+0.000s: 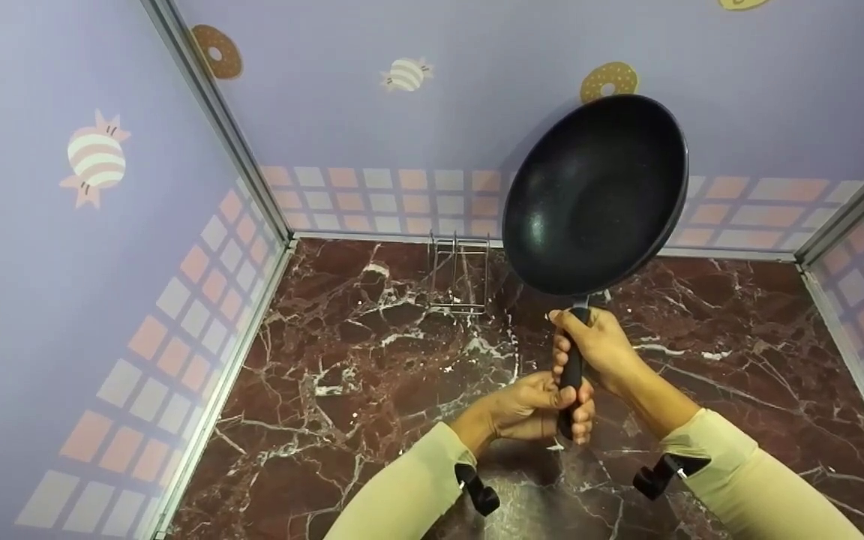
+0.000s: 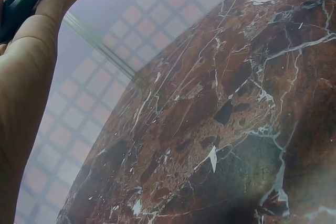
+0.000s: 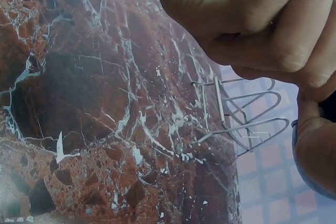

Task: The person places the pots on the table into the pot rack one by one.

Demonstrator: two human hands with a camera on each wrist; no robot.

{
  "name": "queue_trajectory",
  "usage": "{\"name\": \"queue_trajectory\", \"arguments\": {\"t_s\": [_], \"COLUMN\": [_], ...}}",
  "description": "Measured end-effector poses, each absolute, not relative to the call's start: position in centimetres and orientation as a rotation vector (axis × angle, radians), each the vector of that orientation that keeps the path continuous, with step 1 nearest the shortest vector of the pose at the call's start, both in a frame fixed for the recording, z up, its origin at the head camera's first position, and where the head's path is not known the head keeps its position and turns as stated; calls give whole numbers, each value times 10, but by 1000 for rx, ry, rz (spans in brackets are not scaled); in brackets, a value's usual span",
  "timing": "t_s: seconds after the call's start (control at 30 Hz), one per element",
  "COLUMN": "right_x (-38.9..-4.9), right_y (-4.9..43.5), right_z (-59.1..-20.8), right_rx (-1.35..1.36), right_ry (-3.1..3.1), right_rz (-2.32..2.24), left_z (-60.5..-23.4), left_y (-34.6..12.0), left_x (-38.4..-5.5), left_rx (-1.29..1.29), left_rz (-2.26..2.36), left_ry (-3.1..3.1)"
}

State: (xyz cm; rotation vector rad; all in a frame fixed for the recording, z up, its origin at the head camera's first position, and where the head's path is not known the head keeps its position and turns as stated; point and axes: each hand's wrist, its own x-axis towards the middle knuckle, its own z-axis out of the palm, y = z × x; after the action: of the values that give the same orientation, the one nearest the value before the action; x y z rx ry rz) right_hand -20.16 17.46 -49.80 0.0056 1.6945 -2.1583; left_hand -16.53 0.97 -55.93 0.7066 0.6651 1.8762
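Observation:
A black frying pan (image 1: 597,195) is held up over the marbled counter, its dark inside facing the head camera and its handle (image 1: 574,360) pointing down. My right hand (image 1: 601,345) grips the upper handle just below the pan, thumb laid across it. Lower down, my left hand (image 1: 537,409) wraps the handle's end, with the thumb in front. In the left wrist view the dark handle (image 2: 21,3) shows at the top left corner by the left hand (image 2: 31,51). The right hand's curled fingers (image 3: 294,24) fill the upper right of the right wrist view.
A wire rack (image 1: 459,274) stands on the marbled counter (image 1: 372,375) near the back wall, left of the pan. Patterned purple panels (image 1: 402,127) enclose the counter at the back and both sides. The rack (image 3: 241,114) also appears in the right wrist view.

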Motion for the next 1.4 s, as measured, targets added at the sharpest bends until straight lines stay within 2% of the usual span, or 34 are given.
{"name": "queue_trajectory", "arguments": {"t_s": [1.4], "right_x": [-203], "right_y": [137], "right_z": [-487], "right_rx": [9], "right_ry": [2112], "right_rz": [-2004], "left_z": [-548], "left_y": [-22], "left_x": [-161], "left_rx": [633], "left_rz": [1966], "left_ry": [742]}}
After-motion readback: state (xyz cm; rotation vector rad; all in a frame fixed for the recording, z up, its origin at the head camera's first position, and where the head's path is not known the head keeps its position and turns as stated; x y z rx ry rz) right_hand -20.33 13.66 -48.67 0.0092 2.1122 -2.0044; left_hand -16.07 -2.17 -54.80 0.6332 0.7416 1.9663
